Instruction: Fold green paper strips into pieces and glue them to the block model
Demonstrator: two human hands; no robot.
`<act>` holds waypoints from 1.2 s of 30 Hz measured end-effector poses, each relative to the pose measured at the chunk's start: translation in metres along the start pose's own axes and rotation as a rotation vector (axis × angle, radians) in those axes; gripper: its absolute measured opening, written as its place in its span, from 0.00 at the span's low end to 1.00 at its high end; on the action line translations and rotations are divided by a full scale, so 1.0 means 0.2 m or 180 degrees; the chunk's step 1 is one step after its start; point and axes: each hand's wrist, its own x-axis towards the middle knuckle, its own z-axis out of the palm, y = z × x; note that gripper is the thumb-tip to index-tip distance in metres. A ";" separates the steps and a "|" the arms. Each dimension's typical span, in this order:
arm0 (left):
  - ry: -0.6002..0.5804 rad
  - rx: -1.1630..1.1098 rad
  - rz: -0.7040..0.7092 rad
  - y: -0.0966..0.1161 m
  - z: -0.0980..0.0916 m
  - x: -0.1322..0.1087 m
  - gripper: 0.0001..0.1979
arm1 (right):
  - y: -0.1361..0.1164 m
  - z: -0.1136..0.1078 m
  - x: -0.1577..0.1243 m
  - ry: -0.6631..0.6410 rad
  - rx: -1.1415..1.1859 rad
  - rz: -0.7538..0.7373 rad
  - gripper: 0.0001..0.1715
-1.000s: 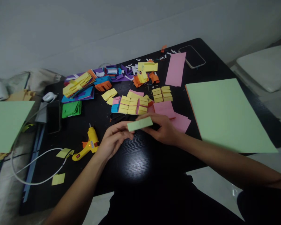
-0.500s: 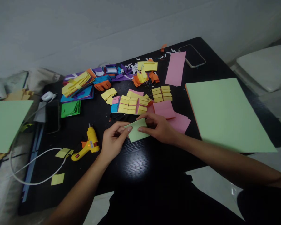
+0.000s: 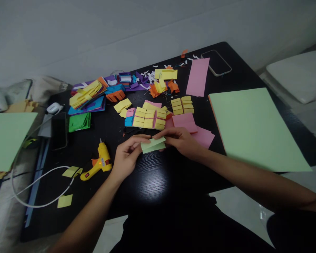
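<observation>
A small light-green paper piece point(image 3: 153, 144), folded over on itself, is held just above the black table point(image 3: 152, 182) at its middle. My left hand point(image 3: 127, 154) pinches its left end with thumb and fingers. My right hand point(image 3: 180, 140) pinches its right end from the other side. Just beyond the hands lie folded yellow, pink and blue paper pieces point(image 3: 147, 117) and pink paper sheets point(image 3: 193, 128).
A yellow glue gun point(image 3: 98, 161) with a white cord point(image 3: 39, 196) lies left of my left hand. A large green sheet point(image 3: 255, 130) covers the table's right side. Coloured paper scraps point(image 3: 94, 95), a pink strip point(image 3: 197, 77) and two phones point(image 3: 216, 63) point(image 3: 59, 130) lie farther back.
The green piece was a narrow strip, then opened out flat half a second ago, and is now folded over again between both hands, which have stayed at the same spot.
</observation>
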 end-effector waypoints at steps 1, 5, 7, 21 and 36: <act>0.0013 -0.0007 -0.0001 0.00 0.00 0.00 0.07 | 0.00 0.00 0.00 -0.0007 0.0137 0.0048 0.09; -0.0141 -0.0133 0.0154 -0.01 -0.02 -0.01 0.10 | 0.02 -0.02 0.01 -0.0202 0.0538 -0.0022 0.13; -0.0257 -0.0142 0.0276 -0.01 -0.02 -0.02 0.12 | 0.03 -0.02 0.00 -0.0122 0.0254 -0.0195 0.11; -0.0185 0.0685 0.0143 -0.05 0.02 -0.03 0.18 | 0.07 0.03 -0.04 0.0078 -0.0576 -0.0889 0.22; -0.0215 0.0224 0.0094 0.00 0.06 -0.04 0.09 | 0.05 0.05 -0.05 0.0153 -0.0430 -0.0616 0.14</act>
